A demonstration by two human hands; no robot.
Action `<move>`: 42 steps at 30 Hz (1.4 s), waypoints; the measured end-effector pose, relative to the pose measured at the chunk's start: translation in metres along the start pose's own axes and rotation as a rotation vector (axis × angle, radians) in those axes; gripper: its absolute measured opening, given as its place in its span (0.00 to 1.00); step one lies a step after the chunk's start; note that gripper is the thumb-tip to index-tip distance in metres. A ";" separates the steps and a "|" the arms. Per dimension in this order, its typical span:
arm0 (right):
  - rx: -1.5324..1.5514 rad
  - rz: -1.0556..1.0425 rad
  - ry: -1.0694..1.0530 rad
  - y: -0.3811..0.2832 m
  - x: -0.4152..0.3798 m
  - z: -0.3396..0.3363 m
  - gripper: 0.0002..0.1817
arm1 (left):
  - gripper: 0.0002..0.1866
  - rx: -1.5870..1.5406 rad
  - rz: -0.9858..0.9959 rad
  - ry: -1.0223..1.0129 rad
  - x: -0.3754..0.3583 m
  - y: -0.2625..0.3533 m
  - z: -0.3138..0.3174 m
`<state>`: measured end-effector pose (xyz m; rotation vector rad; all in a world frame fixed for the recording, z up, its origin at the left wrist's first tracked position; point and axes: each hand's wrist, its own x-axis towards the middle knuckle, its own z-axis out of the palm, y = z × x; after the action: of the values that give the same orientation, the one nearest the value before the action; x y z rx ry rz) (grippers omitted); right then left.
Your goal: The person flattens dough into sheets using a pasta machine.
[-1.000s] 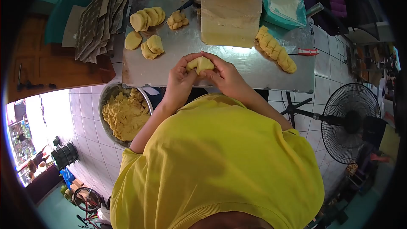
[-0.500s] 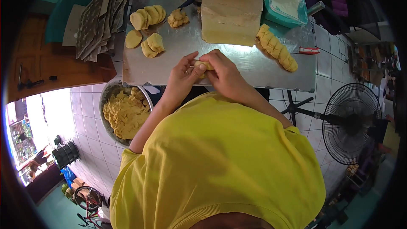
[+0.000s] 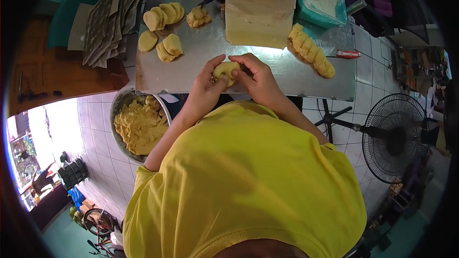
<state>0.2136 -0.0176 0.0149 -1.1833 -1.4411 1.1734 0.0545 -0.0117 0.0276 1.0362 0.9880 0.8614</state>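
Between my two hands is a small piece of yellow dough [image 3: 224, 70], held over the near edge of the metal table [image 3: 191, 79]. My left hand [image 3: 208, 80] grips its left side, with the thumb pressed into it. My right hand [image 3: 256, 77] closes on the right side, thumb on the dough and index finger curved over the top. Left of my hands lie two dough pieces [image 3: 169, 48], a flat dough round [image 3: 147, 41], a row of dough rounds [image 3: 163, 16] and a lumpy dough ball [image 3: 198, 16]. To the right rests a scored dough log [image 3: 311, 51].
A knife with a red handle [image 3: 348, 54] lies at the table's right. Behind are a flat tan board [image 3: 259, 14] and a teal tub of white powder [image 3: 321, 5]. Below left stands a bowl of dough [image 3: 141, 126]. A fan [image 3: 394, 138] is at right.
My fingers have parted somewhat around the dough piece, so more of it shows. It now looks rounder, with a dent where the thumbs press. The view has shifted slightly.
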 end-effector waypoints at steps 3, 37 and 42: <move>0.019 -0.009 -0.042 -0.009 -0.002 -0.002 0.14 | 0.20 0.321 0.019 -0.062 0.006 -0.001 -0.012; -0.105 -0.232 -0.255 -0.013 -0.001 -0.013 0.17 | 0.16 -0.148 -0.230 -0.225 -0.005 0.008 -0.018; -0.159 -0.370 -0.162 -0.011 -0.001 -0.012 0.11 | 0.19 -0.354 -0.291 -0.309 -0.006 0.017 -0.020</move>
<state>0.2237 -0.0179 0.0273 -0.8887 -1.8135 0.9253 0.0319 -0.0063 0.0411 0.6759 0.6717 0.5858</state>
